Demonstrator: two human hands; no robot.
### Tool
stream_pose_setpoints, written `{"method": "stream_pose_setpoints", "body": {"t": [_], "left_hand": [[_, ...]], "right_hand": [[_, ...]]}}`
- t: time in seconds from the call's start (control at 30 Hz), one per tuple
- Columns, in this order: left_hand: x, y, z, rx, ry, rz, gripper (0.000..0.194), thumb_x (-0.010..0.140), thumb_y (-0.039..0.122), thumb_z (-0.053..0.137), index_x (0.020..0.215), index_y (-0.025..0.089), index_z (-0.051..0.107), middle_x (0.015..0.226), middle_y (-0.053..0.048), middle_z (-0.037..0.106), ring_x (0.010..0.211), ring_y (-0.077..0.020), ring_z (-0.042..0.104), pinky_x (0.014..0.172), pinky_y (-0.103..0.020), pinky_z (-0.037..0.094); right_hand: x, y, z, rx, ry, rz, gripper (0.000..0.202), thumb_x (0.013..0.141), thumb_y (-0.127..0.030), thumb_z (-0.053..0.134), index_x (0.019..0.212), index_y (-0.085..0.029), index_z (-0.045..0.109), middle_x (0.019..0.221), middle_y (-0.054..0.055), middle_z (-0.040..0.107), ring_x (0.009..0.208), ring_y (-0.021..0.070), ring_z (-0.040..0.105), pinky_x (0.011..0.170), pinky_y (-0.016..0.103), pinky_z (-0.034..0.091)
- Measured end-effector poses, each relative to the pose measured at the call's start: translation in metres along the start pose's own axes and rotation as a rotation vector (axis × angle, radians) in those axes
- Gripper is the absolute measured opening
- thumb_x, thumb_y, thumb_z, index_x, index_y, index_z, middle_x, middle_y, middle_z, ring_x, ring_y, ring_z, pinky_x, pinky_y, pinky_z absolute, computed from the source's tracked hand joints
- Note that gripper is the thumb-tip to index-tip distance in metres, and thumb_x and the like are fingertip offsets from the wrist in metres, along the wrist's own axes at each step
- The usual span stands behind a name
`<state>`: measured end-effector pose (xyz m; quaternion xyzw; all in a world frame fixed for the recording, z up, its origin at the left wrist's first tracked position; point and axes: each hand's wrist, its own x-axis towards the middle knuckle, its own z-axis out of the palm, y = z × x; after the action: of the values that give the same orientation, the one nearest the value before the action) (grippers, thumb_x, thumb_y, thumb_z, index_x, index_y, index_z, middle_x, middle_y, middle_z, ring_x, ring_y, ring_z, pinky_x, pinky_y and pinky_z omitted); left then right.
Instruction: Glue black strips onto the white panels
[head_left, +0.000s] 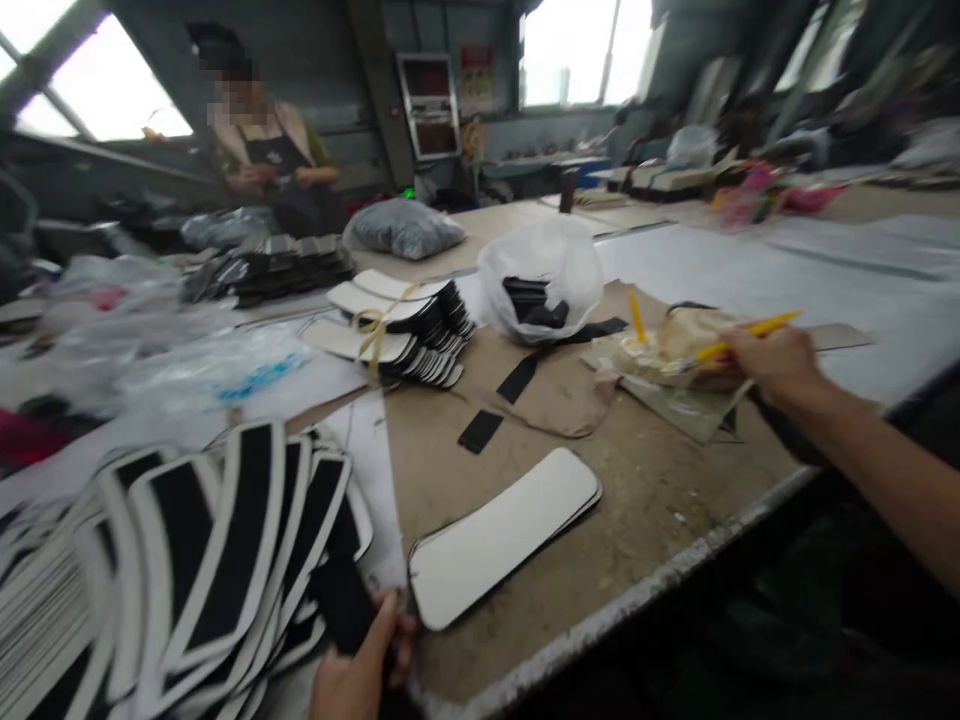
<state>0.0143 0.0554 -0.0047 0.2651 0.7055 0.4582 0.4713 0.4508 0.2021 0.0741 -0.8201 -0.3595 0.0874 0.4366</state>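
My left hand (367, 650), at the bottom of the view, pinches a black fabric strip (341, 595) between thumb and fingers. Close to its right lies a small stack of white curved panels (506, 540) with rounded ends. My right hand (780, 365) is closed around a slim yellow-handled tool (750, 330). The tool's lower end is down at a crumpled, tan, glue-smeared container (686, 340); its tip is blurred. Another yellow stick (636, 315) stands up from the container's left side. Many white panels with black strips on them (232, 540) lie fanned out left of my left hand.
Beyond the brown board (450, 490) sit a tied bundle of white panels (397, 320) and a white plastic bag (544, 275) holding black strips. Two loose black pieces (480, 432) lie before the bag. A person (274, 150) stands across the table. The table edge (660, 590) runs along the near right.
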Motion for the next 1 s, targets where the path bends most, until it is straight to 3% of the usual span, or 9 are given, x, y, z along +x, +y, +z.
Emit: {"method": "stream_pose_setpoints", "body": {"t": [0.07, 0.17, 0.3, 0.37, 0.47, 0.7, 1.0], "left_hand": [[-0.001, -0.01, -0.009, -0.04, -0.059, -0.018, 0.039, 0.073, 0.046, 0.066, 0.085, 0.01, 0.06, 0.06, -0.002, 0.058, 0.048, -0.0106, 0.045, 0.043, -0.022, 0.033], [-0.001, -0.014, -0.011, -0.002, -0.116, -0.005, 0.042, 0.072, 0.051, 0.061, 0.065, 0.01, 0.06, 0.049, -0.003, 0.054, 0.046, -0.0106, 0.043, 0.044, -0.022, 0.031], [-0.001, -0.008, -0.006, 0.063, -0.164, 0.006, 0.042, 0.075, 0.05, 0.056, 0.056, 0.012, 0.057, 0.045, -0.002, 0.051, 0.045, -0.0109, 0.043, 0.045, -0.022, 0.031], [0.0, -0.006, -0.006, 0.077, -0.193, 0.013, 0.039, 0.075, 0.048, 0.056, 0.057, 0.013, 0.057, 0.044, -0.001, 0.05, 0.044, -0.0107, 0.042, 0.044, -0.022, 0.03], [0.002, -0.005, -0.007, 0.088, -0.231, 0.01, 0.034, 0.072, 0.043, 0.058, 0.055, 0.013, 0.056, 0.042, 0.0, 0.049, 0.041, -0.0099, 0.04, 0.043, -0.022, 0.029], [0.005, -0.006, -0.009, 0.1, -0.272, 0.017, 0.032, 0.071, 0.039, 0.057, 0.051, 0.015, 0.055, 0.039, 0.001, 0.047, 0.039, -0.0098, 0.039, 0.043, -0.023, 0.028], [0.009, -0.013, -0.011, 0.085, -0.295, 0.011, 0.033, 0.069, 0.044, 0.058, 0.052, 0.016, 0.054, 0.036, 0.002, 0.044, 0.036, -0.0098, 0.035, 0.041, -0.023, 0.024]], "right_hand": [[-0.016, 0.011, 0.003, 0.1, -0.04, 0.015, 0.026, 0.087, -0.035, 0.046, 0.089, -0.014, 0.062, 0.098, 0.024, 0.062, 0.078, 0.0254, 0.064, 0.059, 0.039, 0.045], [-0.07, 0.016, 0.012, 0.479, -0.276, 0.022, 0.019, 0.079, -0.041, 0.059, 0.069, -0.026, 0.064, 0.087, 0.012, 0.065, 0.06, 0.019, 0.059, 0.056, 0.039, 0.046], [-0.175, -0.006, 0.032, 0.665, -0.668, 0.0, 0.018, 0.076, -0.042, 0.067, 0.083, -0.025, 0.066, 0.084, 0.006, 0.062, 0.062, 0.0145, 0.057, 0.059, 0.03, 0.05], [-0.217, -0.022, 0.046, 0.701, -0.767, -0.025, 0.024, 0.078, -0.043, 0.065, 0.087, -0.021, 0.064, 0.088, 0.005, 0.061, 0.066, 0.0142, 0.058, 0.062, 0.028, 0.051], [-0.254, -0.035, 0.065, 0.713, -0.866, -0.051, 0.026, 0.08, -0.044, 0.062, 0.088, -0.019, 0.063, 0.09, 0.004, 0.061, 0.067, 0.0133, 0.059, 0.065, 0.027, 0.051], [-0.271, -0.033, 0.082, 0.64, -0.959, -0.048, 0.029, 0.082, -0.045, 0.06, 0.091, -0.018, 0.061, 0.089, 0.005, 0.062, 0.066, 0.0134, 0.059, 0.065, 0.027, 0.05], [-0.247, -0.038, 0.06, 0.278, -0.686, -0.325, 0.027, 0.084, -0.045, 0.053, 0.086, -0.019, 0.058, 0.086, 0.005, 0.058, 0.071, 0.0173, 0.059, 0.065, 0.029, 0.05]]}}
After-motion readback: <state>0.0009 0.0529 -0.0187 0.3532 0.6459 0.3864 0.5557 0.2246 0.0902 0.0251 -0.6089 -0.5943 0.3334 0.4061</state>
